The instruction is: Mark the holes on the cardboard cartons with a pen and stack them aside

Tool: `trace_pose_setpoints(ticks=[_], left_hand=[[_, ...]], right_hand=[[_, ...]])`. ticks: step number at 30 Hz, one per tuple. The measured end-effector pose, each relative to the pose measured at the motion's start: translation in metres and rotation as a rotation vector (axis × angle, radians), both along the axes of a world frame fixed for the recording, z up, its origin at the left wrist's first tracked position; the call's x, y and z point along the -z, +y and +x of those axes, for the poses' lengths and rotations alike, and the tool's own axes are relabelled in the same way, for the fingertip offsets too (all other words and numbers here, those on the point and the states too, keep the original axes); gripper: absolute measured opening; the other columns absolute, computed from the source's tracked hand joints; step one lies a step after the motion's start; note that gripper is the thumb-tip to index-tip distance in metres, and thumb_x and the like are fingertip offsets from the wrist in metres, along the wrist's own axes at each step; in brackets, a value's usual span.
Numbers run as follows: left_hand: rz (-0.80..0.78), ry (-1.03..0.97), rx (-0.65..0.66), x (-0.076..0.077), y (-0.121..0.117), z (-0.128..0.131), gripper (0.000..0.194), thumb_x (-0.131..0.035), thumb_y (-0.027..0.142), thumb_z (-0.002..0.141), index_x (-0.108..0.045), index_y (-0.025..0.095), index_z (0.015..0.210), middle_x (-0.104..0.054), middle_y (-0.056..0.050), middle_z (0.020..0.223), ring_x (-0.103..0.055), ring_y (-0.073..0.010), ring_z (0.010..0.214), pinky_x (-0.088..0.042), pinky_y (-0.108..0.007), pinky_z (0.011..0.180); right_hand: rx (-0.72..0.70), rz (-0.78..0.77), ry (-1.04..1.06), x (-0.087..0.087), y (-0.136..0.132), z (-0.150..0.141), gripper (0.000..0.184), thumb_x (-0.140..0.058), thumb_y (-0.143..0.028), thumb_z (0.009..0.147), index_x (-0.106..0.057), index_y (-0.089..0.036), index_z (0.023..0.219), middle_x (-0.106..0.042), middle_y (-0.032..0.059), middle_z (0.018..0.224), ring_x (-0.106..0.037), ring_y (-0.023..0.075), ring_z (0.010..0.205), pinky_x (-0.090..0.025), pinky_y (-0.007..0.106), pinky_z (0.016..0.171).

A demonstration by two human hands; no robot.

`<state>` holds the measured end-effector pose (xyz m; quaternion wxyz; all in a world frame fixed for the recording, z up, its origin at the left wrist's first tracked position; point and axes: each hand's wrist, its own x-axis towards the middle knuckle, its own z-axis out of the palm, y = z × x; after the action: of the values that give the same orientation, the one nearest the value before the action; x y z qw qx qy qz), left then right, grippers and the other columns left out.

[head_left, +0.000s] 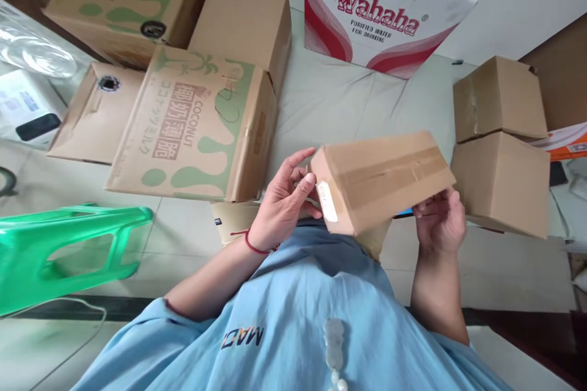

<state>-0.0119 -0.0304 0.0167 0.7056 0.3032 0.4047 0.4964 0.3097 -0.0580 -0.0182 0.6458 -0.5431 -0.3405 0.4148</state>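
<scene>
A small brown cardboard box (394,174) is held up in front of my body, tilted, with a strip of tape along its face and a white label on its left end. My left hand (288,195) is at that labelled end, its thumb and fingers curled by the edge. At the lower right corner, my right hand (440,220) grips the box from beneath, its fingers partly hidden. A bit of something blue (405,212) shows under the box, too little to name.
Printed coconut cartons (192,128) are stacked at the left. A white Wahaha water carton (385,12) stands at the back. Two plain boxes (504,177) are piled at the right. A green plastic stool (77,250) is on the tiled floor at the left, near a white cable (87,304).
</scene>
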Motion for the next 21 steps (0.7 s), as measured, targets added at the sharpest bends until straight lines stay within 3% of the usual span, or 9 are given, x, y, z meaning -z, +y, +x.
trace_pose_setpoints(ticks=[2, 6, 13, 15, 18, 21], left_hand=[[-0.025, 0.017, -0.031, 0.006, 0.001, -0.003, 0.065, -0.092, 0.06, 0.088, -0.065, 0.029, 0.138, -0.066, 0.004, 0.087, -0.068, -0.0124, 0.065, -0.062, -0.021, 0.05], [-0.071, 0.038, -0.067, 0.013, 0.002, -0.009, 0.063, -0.094, 0.061, 0.085, -0.068, 0.026, 0.131, -0.069, 0.003, 0.082, -0.068, -0.0125, 0.063, -0.059, -0.02, 0.049], [-0.148, 0.045, -0.181, 0.025, 0.002, -0.015, 0.054, -0.093, 0.051, 0.086, -0.078, 0.022, 0.129, -0.077, 0.0, 0.083, -0.069, -0.0139, 0.065, -0.054, -0.019, 0.05], [-0.197, -0.009, -0.151, 0.027, 0.0, -0.017, 0.051, -0.085, 0.06, 0.091, -0.08, 0.021, 0.124, -0.081, -0.004, 0.091, -0.077, -0.0197, 0.076, -0.058, -0.022, 0.055], [-0.304, -0.13, -0.075, 0.028, -0.004, -0.02, 0.062, -0.075, 0.072, 0.095, -0.079, 0.018, 0.126, -0.085, -0.011, 0.107, -0.083, -0.0318, 0.104, -0.069, -0.035, 0.077], [-0.405, -0.17, -0.069, 0.028, -0.006, -0.024, 0.066, -0.075, 0.073, 0.093, -0.077, 0.017, 0.129, -0.086, -0.012, 0.11, -0.083, -0.0361, 0.112, -0.071, -0.04, 0.086]], right_hand=[[-0.031, -0.042, -0.034, -0.004, -0.001, -0.002, 0.034, -0.079, -0.048, 0.089, -0.082, -0.027, 0.116, -0.077, 0.0057, 0.117, -0.052, 0.0071, 0.053, -0.037, 0.024, 0.039], [-0.004, -0.145, -0.2, -0.005, 0.002, -0.008, 0.056, -0.084, -0.029, 0.083, -0.076, -0.029, 0.138, -0.078, 0.0068, 0.124, -0.04, 0.0018, 0.048, -0.03, 0.019, 0.038], [0.043, -0.03, -0.357, -0.007, 0.003, -0.008, 0.052, -0.085, -0.034, 0.088, -0.077, -0.028, 0.139, -0.081, 0.0093, 0.126, -0.038, 0.0024, 0.046, -0.025, 0.019, 0.038], [0.035, -0.014, -0.407, -0.011, -0.001, -0.009, 0.051, -0.085, -0.036, 0.09, -0.077, -0.03, 0.141, -0.08, 0.0098, 0.13, -0.039, 0.0032, 0.047, -0.027, 0.021, 0.039], [0.04, 0.008, -0.465, -0.019, -0.008, -0.01, 0.051, -0.086, -0.038, 0.091, -0.077, -0.03, 0.141, -0.08, 0.0106, 0.133, -0.042, 0.0044, 0.048, -0.03, 0.023, 0.041], [0.034, 0.05, -0.49, -0.024, -0.017, -0.011, 0.049, -0.087, -0.036, 0.09, -0.08, -0.031, 0.138, -0.079, 0.0098, 0.138, -0.042, 0.004, 0.048, -0.033, 0.026, 0.042]])
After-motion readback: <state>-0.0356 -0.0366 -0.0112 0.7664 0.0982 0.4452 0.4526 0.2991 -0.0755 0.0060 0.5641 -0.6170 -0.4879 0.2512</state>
